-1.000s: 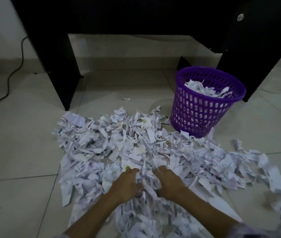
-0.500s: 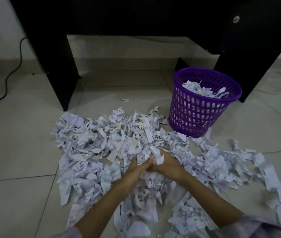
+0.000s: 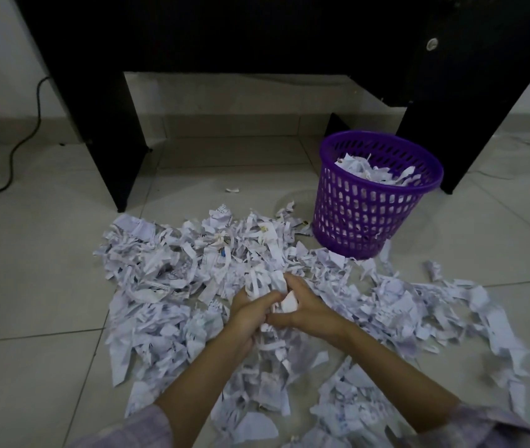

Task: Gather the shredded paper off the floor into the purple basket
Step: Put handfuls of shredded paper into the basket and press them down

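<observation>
our left hand [image 3: 245, 313] and right hand [image 3: 305, 310] press together, clutching a clump of shredded paper [image 3: 266, 286] near the purple basket [image 3: 376, 202].

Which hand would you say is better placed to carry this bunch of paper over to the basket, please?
Probably the right hand. The basket stands ahead on the right, so it has the shorter path. Both hands clasp the bunch of paper, though, and the left hand may need to keep supporting it.

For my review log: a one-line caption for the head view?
Both hands, left hand and right hand, clutch white shredded paper near the purple plastic basket.
</observation>
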A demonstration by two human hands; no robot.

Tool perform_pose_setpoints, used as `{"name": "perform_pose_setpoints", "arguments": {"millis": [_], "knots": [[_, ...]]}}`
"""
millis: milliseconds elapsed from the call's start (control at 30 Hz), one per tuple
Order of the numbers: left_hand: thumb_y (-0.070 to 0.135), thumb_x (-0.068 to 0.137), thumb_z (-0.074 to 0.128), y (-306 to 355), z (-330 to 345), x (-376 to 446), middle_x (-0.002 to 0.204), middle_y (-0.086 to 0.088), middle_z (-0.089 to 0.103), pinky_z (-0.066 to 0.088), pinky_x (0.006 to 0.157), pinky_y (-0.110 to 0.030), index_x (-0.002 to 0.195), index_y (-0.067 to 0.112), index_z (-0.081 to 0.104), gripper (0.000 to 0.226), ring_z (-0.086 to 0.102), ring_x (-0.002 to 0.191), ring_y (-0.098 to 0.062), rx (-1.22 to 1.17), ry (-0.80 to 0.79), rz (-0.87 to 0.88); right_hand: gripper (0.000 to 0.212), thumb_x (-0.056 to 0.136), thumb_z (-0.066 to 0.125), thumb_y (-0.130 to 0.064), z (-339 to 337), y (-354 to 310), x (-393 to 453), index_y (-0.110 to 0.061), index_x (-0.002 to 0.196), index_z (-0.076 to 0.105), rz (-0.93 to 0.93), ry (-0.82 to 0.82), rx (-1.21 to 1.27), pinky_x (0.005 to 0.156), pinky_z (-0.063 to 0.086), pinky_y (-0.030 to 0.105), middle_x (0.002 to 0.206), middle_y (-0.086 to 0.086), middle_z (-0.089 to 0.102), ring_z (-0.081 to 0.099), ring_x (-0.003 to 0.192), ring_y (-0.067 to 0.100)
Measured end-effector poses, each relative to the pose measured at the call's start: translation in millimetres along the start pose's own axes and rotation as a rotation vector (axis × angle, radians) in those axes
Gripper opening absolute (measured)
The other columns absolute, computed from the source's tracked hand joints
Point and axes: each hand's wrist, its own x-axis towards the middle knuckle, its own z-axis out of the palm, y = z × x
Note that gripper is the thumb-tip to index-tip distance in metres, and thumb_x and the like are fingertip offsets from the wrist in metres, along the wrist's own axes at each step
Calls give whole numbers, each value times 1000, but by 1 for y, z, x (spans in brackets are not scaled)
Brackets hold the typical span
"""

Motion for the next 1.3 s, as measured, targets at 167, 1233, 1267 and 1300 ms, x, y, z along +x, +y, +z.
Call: {"name": "perform_pose_setpoints", "arguments": {"millis": [167,1233,1267,1300], "knots": [[27,65,80,1,-3,8,114,-20,64,60,68,-41,133,4,43,81,67,93,-33,-5,110,-61,77,73,82,-34,-6,-2,-5,-39,138,40,10,61,102,84,44,17,144,-11,29,36,124,7],[66,71,59,6,9,-19,118,7,62,44,95,-29,125,28,54,66,57,108,-7,98,-336,10,38,81,73,-12,-28,-2,-12,-31,111,60,56,76,641,80,51,30,114,9,69,66,102,20],[67,67,62,5,8,-18,114,9,62,43,94,-28,122,28,55,67,57,103,-6,105,-331,5,37,81,72,-11,-30,-2,-12,-32,109,60,55,84,662,79,52,30,113,8,69,65,103,20],[69,62,67,6,8,-18,112,9,63,42,97,-29,118,29,57,70,58,101,-7,122,-335,-9,36,82,71,-11,-30,-2,-13,-34,107,60,50,91,667,78,52,29,112,6,68,65,101,17]]}}
